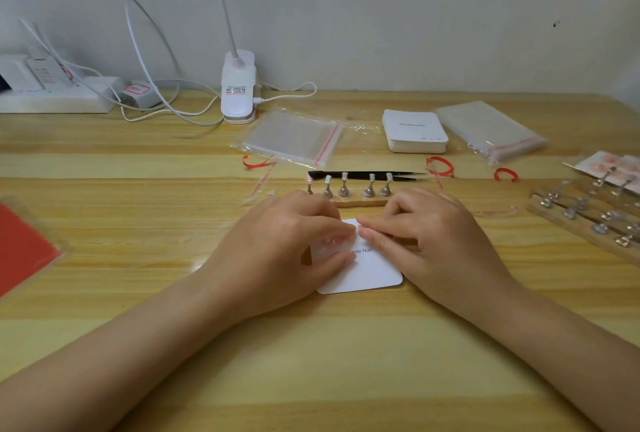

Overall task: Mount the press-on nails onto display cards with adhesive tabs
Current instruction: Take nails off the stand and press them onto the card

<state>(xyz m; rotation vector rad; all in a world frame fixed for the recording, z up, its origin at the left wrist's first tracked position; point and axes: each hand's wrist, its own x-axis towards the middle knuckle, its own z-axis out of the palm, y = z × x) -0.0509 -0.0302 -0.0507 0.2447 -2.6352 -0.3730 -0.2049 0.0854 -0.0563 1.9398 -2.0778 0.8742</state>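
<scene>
A white display card [369, 274] printed "Nail" lies flat on the wooden table in front of me. My left hand [287, 241] holds a small clear adhesive tab sheet [334, 244] between thumb and forefinger over the card's upper left part. My right hand [429, 234] has its thumb and forefinger pinched together at the sheet's right edge, and its other fingers rest on the card. Just behind my hands stands a wooden strip [360, 203] with several metal nail stands [346, 187] topped with white putty. No press-on nail shows on these stands.
Black tweezers [367, 174] lie behind the stands. Further back are a card stack [414, 130], two zip bags [294, 138] [491, 130] and a lamp base [239, 88]. At right sit a second stand rack [585, 215] and a card with nails [613, 166]. A red sheet [20, 248] lies left.
</scene>
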